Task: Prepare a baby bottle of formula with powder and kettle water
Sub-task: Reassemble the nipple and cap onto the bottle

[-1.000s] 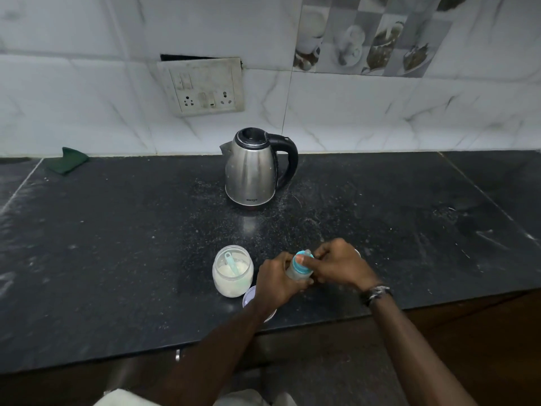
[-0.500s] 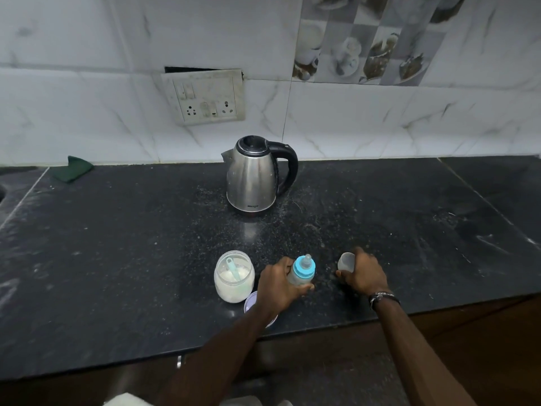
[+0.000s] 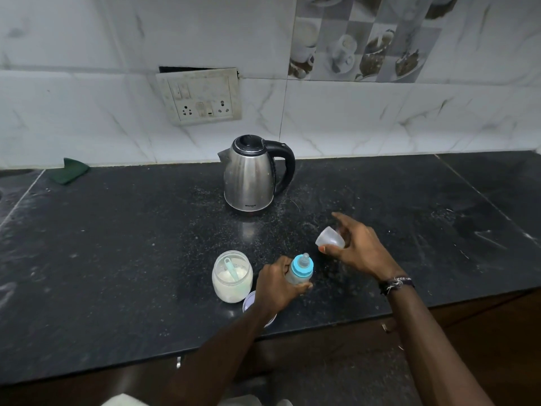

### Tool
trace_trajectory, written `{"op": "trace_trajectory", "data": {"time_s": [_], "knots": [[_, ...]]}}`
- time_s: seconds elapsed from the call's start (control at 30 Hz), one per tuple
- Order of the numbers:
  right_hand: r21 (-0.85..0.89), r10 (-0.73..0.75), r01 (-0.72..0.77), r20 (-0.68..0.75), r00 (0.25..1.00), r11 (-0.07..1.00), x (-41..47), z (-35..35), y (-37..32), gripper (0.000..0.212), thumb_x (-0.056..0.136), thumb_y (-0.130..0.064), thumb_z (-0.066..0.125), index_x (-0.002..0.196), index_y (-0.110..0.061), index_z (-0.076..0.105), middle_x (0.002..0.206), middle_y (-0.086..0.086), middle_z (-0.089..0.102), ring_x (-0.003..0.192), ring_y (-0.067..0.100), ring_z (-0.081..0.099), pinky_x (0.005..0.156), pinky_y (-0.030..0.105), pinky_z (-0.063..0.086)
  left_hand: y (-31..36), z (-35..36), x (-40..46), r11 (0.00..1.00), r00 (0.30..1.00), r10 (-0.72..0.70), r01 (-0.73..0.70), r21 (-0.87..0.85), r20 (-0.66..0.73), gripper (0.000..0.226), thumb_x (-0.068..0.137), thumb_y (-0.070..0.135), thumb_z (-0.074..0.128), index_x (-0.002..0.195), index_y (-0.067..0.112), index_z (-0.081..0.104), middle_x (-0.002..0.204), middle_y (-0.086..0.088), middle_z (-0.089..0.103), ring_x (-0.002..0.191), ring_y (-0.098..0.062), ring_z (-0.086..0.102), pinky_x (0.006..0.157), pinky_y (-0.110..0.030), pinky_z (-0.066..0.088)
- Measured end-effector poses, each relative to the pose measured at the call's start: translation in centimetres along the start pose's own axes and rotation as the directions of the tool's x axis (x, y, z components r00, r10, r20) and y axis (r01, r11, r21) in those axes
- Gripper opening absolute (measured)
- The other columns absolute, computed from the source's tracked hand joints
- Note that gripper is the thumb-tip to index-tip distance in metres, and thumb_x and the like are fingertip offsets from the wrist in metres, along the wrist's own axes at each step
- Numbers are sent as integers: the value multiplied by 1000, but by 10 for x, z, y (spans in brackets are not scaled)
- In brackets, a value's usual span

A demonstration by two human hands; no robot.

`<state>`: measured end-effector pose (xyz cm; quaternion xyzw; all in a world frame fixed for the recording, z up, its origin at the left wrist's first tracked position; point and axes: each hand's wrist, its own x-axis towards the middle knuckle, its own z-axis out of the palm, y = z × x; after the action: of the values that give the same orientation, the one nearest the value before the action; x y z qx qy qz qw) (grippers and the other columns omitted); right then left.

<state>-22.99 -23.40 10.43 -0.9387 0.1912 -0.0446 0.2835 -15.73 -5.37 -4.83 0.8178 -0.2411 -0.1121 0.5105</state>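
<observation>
My left hand (image 3: 275, 288) grips a small baby bottle (image 3: 300, 269) with a blue collar and clear teat, upright on the black counter (image 3: 117, 259). My right hand (image 3: 357, 250) holds the bottle's clear cap (image 3: 329, 237) a little above the counter, right of the bottle. An open jar of white formula powder (image 3: 232, 276) with a pale scoop in it stands just left of my left hand. The jar's lid (image 3: 248, 303) lies partly hidden under my left wrist. A steel kettle (image 3: 251, 174) with a black handle stands further back, lid shut.
A wall socket plate (image 3: 202, 96) is on the tiled wall above the kettle. A green cloth (image 3: 68, 170) lies at the back left. The counter's front edge runs just below my wrists. Fine powder specks dust the counter around the kettle.
My right hand pulled the clear cap off the bottle, set it down to the right, and now lifts it off the counter. My left hand stayed on the bottle.
</observation>
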Motion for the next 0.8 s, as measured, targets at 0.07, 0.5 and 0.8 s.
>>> {"op": "trace_trajectory", "data": {"time_s": [0.07, 0.5, 0.8], "knots": [[-5, -23, 23, -21, 1000, 1000, 1, -8, -12, 66, 68, -41, 87, 125, -22, 57, 102, -7, 68, 87, 14, 66, 75, 29, 53, 0, 0, 0, 1000, 1000, 8, -8, 13, -4, 65, 58, 54, 90, 107, 19, 65, 108, 4, 77, 98, -8, 72, 85, -40, 60], [-421, -161, 260, 256, 953, 869, -2, 23, -51, 53, 74, -26, 80, 123, -27, 61, 118, 4, 65, 107, 24, 58, 84, 35, 48, 3, -2, 0, 1000, 1000, 10, -10, 2, -15, 72, 54, 65, 80, 106, 17, 67, 97, 3, 78, 88, -12, 74, 78, -42, 60], [-450, -160, 286, 298, 941, 846, 5, 30, -55, 47, 72, -20, 80, 117, -19, 66, 113, 9, 63, 104, 29, 59, 83, 36, 49, 1, -1, -1, 1000, 999, 22, -22, -14, -39, 64, 56, 61, 85, 100, 18, 69, 90, 4, 78, 82, -12, 74, 72, -42, 58]]}}
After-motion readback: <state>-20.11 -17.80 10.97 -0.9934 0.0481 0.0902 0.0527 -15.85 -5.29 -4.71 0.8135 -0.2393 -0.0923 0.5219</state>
